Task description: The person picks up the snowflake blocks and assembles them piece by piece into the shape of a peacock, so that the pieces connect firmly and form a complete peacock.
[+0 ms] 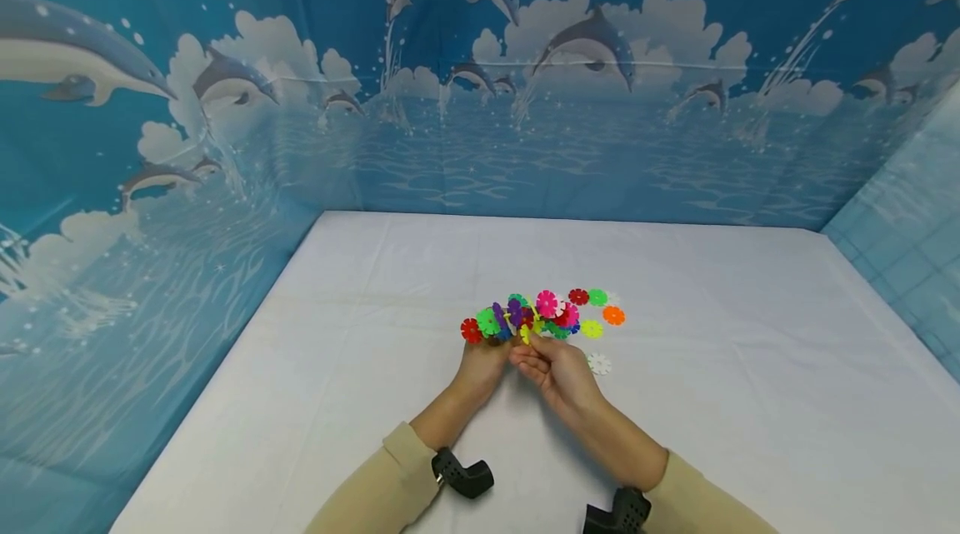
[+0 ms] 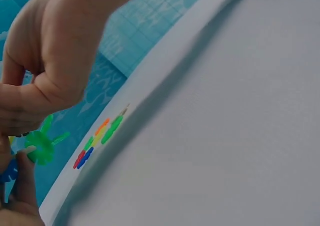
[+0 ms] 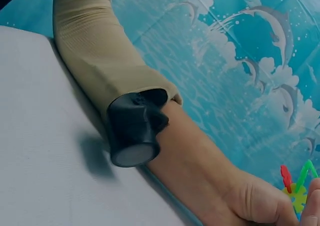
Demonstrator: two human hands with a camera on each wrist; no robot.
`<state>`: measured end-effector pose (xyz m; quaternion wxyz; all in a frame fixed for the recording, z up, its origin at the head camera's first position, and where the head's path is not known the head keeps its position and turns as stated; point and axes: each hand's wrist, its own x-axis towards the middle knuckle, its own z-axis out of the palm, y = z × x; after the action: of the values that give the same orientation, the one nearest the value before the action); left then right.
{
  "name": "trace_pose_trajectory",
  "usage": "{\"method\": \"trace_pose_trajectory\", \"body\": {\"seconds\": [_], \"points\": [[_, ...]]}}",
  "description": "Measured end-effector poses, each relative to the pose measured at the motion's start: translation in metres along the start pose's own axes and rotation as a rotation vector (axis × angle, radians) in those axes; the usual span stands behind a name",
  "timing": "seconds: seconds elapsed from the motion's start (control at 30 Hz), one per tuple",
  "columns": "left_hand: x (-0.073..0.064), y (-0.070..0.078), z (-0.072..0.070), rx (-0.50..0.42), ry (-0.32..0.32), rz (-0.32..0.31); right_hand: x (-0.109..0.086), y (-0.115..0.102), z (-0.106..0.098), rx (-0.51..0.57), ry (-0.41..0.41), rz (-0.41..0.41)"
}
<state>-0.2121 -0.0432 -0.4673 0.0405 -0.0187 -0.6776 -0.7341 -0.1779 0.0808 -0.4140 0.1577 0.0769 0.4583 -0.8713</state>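
Note:
My left hand (image 1: 482, 367) grips a cluster of interlocking snowflake discs (image 1: 487, 322), in red, green, purple, blue and other colours, above the white table. In the right wrist view, a red, a green and a yellow piece rise beyond the left hand (image 3: 257, 198). My right hand (image 1: 562, 376) is close beside it, thumb and forefinger pinching a yellow snowflake disc (image 1: 526, 334) against the cluster. Whether that disc is slotted in cannot be told. In the left wrist view, a green disc (image 2: 40, 148) shows between the hands; the right hand (image 2: 55, 55) hides part of the work.
Loose discs lie on the white table (image 1: 712, 401) past the right hand: red (image 1: 578, 296), green (image 1: 597, 297), orange (image 1: 613, 315), yellow (image 1: 592, 329) and white (image 1: 600, 363). A dolphin-print curtain (image 1: 480, 159) stands behind the table and along its sides.

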Motion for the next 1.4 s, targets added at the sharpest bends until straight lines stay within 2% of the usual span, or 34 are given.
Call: {"method": "trace_pose_trajectory", "body": {"seconds": [0.1, 0.2, 0.3, 0.43, 0.5, 0.6, 0.77, 0.87, 1.07, 1.17, 1.27, 1.4], "points": [[0.002, -0.002, 0.000, -0.054, 0.001, -0.053, 0.002, 0.000, -0.001, 0.005, -0.021, 0.008], [0.003, -0.005, -0.001, -0.169, -0.004, -0.096, 0.004, 0.001, -0.003, -0.010, -0.052, 0.022], [0.006, -0.006, -0.002, -0.326, -0.024, -0.111, 0.006, -0.001, -0.009, -0.068, -0.103, 0.037], [0.007, -0.005, -0.005, -0.500, -0.071, -0.125, 0.009, -0.007, -0.023, -0.223, -0.172, 0.053], [0.007, -0.004, -0.006, -0.553, -0.099, -0.132, 0.010, -0.013, -0.032, -0.326, -0.191, 0.057], [0.007, -0.001, -0.008, -0.604, -0.135, -0.148, 0.011, -0.022, -0.045, -0.450, -0.211, 0.063], [0.010, -0.001, -0.009, -0.674, -0.156, -0.173, 0.013, -0.041, -0.065, -0.626, -0.214, 0.050], [0.011, -0.002, -0.010, -0.706, -0.168, -0.196, 0.016, -0.053, -0.077, -0.769, -0.140, 0.010], [0.011, 0.000, -0.011, -0.728, -0.181, -0.260, 0.031, -0.071, -0.104, -1.045, 0.167, -0.102], [0.010, 0.001, -0.011, -0.722, -0.225, -0.273, 0.039, -0.074, -0.114, -1.161, 0.289, -0.149], [0.008, 0.002, -0.011, -0.739, -0.291, -0.285, 0.045, -0.073, -0.121, -1.253, 0.354, -0.163], [0.006, 0.004, -0.012, -0.760, -0.368, -0.283, 0.051, -0.071, -0.123, -1.345, 0.378, -0.181]]}}
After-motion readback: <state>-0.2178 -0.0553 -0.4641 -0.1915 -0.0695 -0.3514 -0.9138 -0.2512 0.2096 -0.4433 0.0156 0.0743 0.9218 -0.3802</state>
